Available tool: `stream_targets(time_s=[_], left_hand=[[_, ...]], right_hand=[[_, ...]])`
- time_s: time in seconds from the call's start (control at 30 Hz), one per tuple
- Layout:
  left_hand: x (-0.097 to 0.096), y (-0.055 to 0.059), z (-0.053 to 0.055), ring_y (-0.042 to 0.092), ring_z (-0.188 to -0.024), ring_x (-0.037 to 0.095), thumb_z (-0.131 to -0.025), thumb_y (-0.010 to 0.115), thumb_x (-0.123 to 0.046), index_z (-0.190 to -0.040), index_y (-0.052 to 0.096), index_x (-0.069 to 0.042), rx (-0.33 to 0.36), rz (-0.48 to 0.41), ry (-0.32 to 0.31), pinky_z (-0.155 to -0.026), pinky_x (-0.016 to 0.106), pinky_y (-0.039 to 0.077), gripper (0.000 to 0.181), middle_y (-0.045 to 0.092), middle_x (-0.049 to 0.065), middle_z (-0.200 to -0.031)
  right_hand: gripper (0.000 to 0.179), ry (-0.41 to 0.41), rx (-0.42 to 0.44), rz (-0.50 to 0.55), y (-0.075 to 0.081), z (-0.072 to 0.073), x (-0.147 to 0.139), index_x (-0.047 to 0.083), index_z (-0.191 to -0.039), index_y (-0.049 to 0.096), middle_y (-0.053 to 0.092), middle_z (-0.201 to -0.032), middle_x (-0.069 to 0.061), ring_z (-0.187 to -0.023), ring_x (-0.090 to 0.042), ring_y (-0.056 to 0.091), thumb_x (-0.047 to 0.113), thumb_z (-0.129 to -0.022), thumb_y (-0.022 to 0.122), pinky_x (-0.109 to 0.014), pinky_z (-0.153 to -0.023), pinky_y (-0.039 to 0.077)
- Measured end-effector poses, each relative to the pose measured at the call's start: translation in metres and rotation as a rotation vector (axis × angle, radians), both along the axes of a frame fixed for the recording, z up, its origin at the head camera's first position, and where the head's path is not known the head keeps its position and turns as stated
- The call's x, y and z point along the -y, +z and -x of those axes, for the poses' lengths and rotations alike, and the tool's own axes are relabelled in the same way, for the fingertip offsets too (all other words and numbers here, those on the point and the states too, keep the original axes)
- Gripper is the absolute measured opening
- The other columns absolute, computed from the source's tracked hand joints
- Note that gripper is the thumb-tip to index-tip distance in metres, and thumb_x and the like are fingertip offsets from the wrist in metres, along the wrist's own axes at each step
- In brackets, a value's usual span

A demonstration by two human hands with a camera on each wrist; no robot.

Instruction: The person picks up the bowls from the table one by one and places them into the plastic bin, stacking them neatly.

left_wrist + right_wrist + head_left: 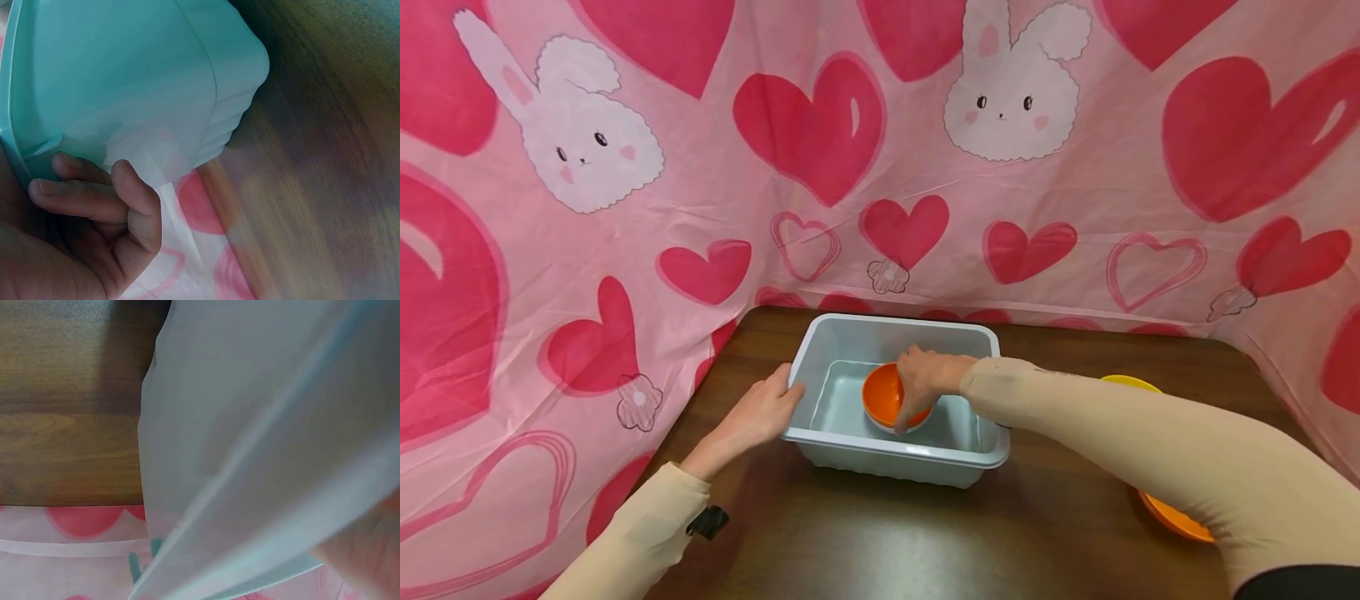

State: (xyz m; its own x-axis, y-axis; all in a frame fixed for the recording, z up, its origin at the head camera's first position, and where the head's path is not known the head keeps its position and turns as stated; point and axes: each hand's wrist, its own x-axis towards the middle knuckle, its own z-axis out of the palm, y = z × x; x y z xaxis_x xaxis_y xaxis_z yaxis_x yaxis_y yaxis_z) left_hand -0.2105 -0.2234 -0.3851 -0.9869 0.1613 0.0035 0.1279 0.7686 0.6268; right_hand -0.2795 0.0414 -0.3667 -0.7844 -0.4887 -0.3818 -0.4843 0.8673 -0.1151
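A pale grey-green plastic tub (895,451) stands on the table, seen from outside in the left wrist view. My left hand (767,406) holds its left rim, thumb over the edge and the other fingers (142,206) bent beneath the rim. Inside the tub is an orange bowl (881,393) with a pale outside. My right hand (927,379) reaches over the tub's right side and grips the bowl, covering its right part. In the right wrist view the tub wall hides most of that hand, and the bowl cannot be made out clearly.
Right of the tub, a yellow rim (1131,382) and an orange curved dish (1178,518) show from behind the right sleeve, which hides most of them. The brown wooden table (850,533) meets a pink heart-and-rabbit cloth (925,250) behind and at the left.
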Motion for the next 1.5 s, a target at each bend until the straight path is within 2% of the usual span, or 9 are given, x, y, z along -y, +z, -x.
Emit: stream_targets(time_s=[0.23, 0.3, 0.37, 0.5, 0.6, 0.67, 0.77, 1.0, 1.5], left_hand=[[-0.001, 0.001, -0.001, 0.069, -0.092, 0.027, -0.107, 0.050, -0.020, -0.140, 0.050, 0.004, 0.015, 0.000, 0.001, -0.082, 0.047, 0.058, 0.041, 0.069, 0.020, -0.117], [-0.001, 0.002, -0.002, 0.069, -0.093, 0.027, -0.107, 0.050, -0.021, -0.141, 0.050, 0.004, 0.021, 0.000, 0.002, -0.082, 0.047, 0.058, 0.042, 0.069, 0.020, -0.118], [-0.001, 0.002, -0.002, 0.068, -0.093, 0.027, -0.107, 0.050, -0.021, -0.142, 0.050, 0.004, 0.025, 0.000, 0.002, -0.082, 0.047, 0.058, 0.043, 0.068, 0.020, -0.119], [-0.001, 0.002, -0.002, 0.068, -0.092, 0.027, -0.107, 0.051, -0.020, -0.140, 0.050, 0.004, 0.021, -0.002, 0.004, -0.082, 0.047, 0.058, 0.041, 0.069, 0.020, -0.117], [-0.001, 0.002, -0.003, 0.069, -0.092, 0.027, -0.107, 0.051, -0.020, -0.140, 0.050, 0.004, 0.021, -0.001, 0.006, -0.083, 0.048, 0.058, 0.041, 0.068, 0.020, -0.118], [-0.001, 0.002, -0.003, 0.069, -0.093, 0.027, -0.107, 0.050, -0.021, -0.140, 0.049, 0.004, 0.020, 0.002, 0.004, -0.083, 0.048, 0.058, 0.041, 0.068, 0.021, -0.118], [0.000, 0.002, -0.002, 0.069, -0.094, 0.027, -0.107, 0.050, -0.022, -0.141, 0.048, 0.004, 0.024, 0.003, 0.000, -0.084, 0.048, 0.058, 0.043, 0.067, 0.022, -0.119], [-0.001, 0.001, -0.002, 0.068, -0.096, 0.029, -0.107, 0.050, -0.021, -0.144, 0.046, 0.005, 0.025, 0.021, -0.004, -0.086, 0.049, 0.058, 0.045, 0.067, 0.023, -0.122], [-0.002, 0.001, -0.006, 0.068, -0.095, 0.029, -0.107, 0.051, -0.020, -0.143, 0.048, 0.005, 0.014, -0.001, -0.006, -0.084, 0.050, 0.058, 0.044, 0.067, 0.023, -0.122]], right_hand=[[0.106, 0.048, -0.019, -0.045, 0.009, -0.006, -0.006, 0.000, -0.147, 0.047, 0.052, -0.130, -0.014, -0.116, -0.030, 0.054, 0.065, -0.074, 0.087, -0.044, -0.101, 0.051], [0.102, 0.075, -0.035, -0.036, 0.014, -0.009, -0.008, 0.001, -0.149, 0.048, 0.053, -0.130, -0.013, -0.117, -0.029, 0.053, 0.063, -0.077, 0.086, -0.045, -0.099, 0.052], [0.090, 0.093, -0.050, 0.004, 0.020, -0.013, -0.011, 0.003, -0.147, 0.054, 0.057, -0.123, -0.009, -0.112, -0.027, 0.054, 0.058, -0.082, 0.084, -0.043, -0.094, 0.053], [0.040, 0.121, -0.082, 0.139, 0.036, -0.028, -0.020, 0.006, -0.114, 0.071, 0.061, -0.094, -0.001, -0.088, -0.021, 0.057, 0.038, -0.091, 0.079, -0.037, -0.074, 0.052], [0.017, 0.145, -0.129, 0.236, 0.046, -0.045, -0.029, 0.011, -0.092, 0.068, 0.059, -0.081, 0.002, -0.077, -0.018, 0.055, 0.026, -0.092, 0.076, -0.034, -0.066, 0.049], [0.013, 0.156, -0.174, 0.288, 0.052, -0.056, -0.035, 0.013, -0.088, 0.066, 0.059, -0.079, 0.003, -0.075, -0.017, 0.054, 0.023, -0.091, 0.074, -0.033, -0.063, 0.048], [0.011, 0.147, -0.228, 0.367, 0.061, -0.072, -0.044, 0.017, -0.086, 0.063, 0.059, -0.078, 0.005, -0.074, -0.015, 0.053, 0.020, -0.090, 0.072, -0.033, -0.062, 0.049], [0.015, 0.093, -0.345, 0.475, 0.077, -0.100, -0.072, 0.018, -0.101, 0.066, 0.063, -0.094, 0.010, -0.086, -0.012, 0.058, 0.023, -0.091, 0.076, -0.033, -0.075, 0.054], [0.035, -0.023, -0.449, 0.591, 0.082, -0.134, -0.125, 0.016, -0.120, 0.064, 0.066, -0.100, 0.007, -0.086, -0.009, 0.062, 0.020, -0.090, 0.081, -0.035, -0.076, 0.058]])
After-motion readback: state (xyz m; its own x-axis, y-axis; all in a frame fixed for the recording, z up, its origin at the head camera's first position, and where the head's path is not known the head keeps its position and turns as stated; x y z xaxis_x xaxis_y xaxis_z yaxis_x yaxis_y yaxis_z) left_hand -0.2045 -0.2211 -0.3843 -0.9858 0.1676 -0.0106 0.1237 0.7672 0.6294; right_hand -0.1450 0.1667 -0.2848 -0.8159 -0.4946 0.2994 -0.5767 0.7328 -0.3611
